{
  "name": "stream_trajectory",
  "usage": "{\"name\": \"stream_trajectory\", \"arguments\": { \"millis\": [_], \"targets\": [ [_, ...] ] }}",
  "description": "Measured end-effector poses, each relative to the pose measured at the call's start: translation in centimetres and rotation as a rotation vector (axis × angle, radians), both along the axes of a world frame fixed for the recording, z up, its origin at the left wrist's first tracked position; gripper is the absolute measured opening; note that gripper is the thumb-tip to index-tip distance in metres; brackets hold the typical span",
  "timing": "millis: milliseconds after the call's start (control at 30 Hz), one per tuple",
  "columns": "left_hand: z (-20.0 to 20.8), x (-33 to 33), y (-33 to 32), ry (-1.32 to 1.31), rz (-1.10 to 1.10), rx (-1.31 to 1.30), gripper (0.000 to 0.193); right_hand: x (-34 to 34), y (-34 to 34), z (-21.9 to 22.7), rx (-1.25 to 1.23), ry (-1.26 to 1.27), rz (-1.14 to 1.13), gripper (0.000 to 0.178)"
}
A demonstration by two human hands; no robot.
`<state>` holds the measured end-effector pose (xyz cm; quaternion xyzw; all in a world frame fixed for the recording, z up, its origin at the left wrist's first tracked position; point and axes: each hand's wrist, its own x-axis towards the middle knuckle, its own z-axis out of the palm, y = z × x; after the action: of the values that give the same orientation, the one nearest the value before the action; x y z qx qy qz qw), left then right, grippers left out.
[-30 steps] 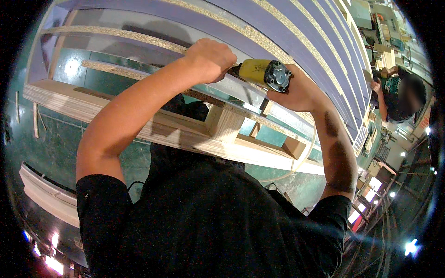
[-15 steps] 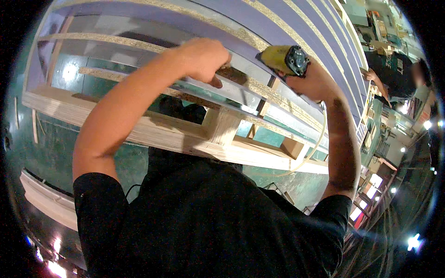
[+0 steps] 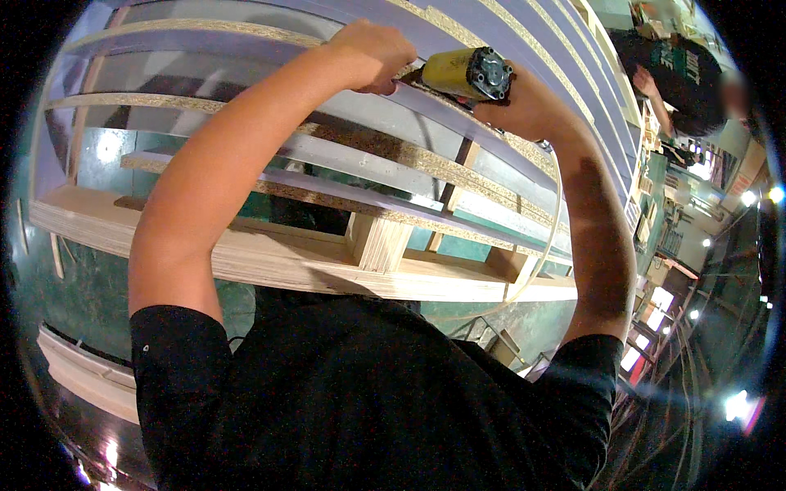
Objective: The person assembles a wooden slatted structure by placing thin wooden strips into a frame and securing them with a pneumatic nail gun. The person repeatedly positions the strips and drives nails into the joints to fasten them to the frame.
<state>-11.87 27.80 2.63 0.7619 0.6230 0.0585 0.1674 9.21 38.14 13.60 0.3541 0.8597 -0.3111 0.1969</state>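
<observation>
My left hand [image 3: 375,56] is closed over a chipboard-edged slat [image 3: 188,26] of a large wooden frame, its fingertips curled down at the edge. Just to its right, my right hand [image 3: 524,106] grips a yellow and black air nail gun [image 3: 450,74]. The gun lies tilted, its end cap toward me and its nose pointing left by my left fingers. Where the nose meets the slat is hidden. A thin pale hose [image 3: 559,192] hangs from the gun and curves down over the frame's near side.
More parallel slats with purplish faces run across the frame. A thick layered plywood beam [image 3: 319,274] with short blocks forms the near edge. Green floor [image 3: 106,151] shows through the gaps. A co-worker in a dark shirt [image 3: 667,82] stands at the right. Pale boards [image 3: 90,376] lie lower left.
Both hands have moved farther from me to another slat. The nail gun has shifted up and left, closer to my left hand, which has closed on the slat.
</observation>
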Motion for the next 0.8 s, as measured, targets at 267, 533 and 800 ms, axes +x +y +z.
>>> {"name": "stream_trajectory", "arguments": {
  "millis": [267, 533, 800],
  "targets": [
    [0.1, 0.1, -0.2, -0.016, -0.018, 0.022, 0.022, 0.3, 0.6, -0.6, -0.134, 0.063, -0.053, 0.051],
    [-0.9, 0.0, 0.0, -0.015, -0.036, 0.06, 0.021, 0.1, 1.0, -0.6, -0.156, 0.016, -0.03, 0.053],
    [-1.1, -0.8, 0.7, -0.049, -0.08, 0.013, 0.03, -0.6, 1.3, 0.4, -0.179, 0.05, 0.048, 0.057]
  ]
}}
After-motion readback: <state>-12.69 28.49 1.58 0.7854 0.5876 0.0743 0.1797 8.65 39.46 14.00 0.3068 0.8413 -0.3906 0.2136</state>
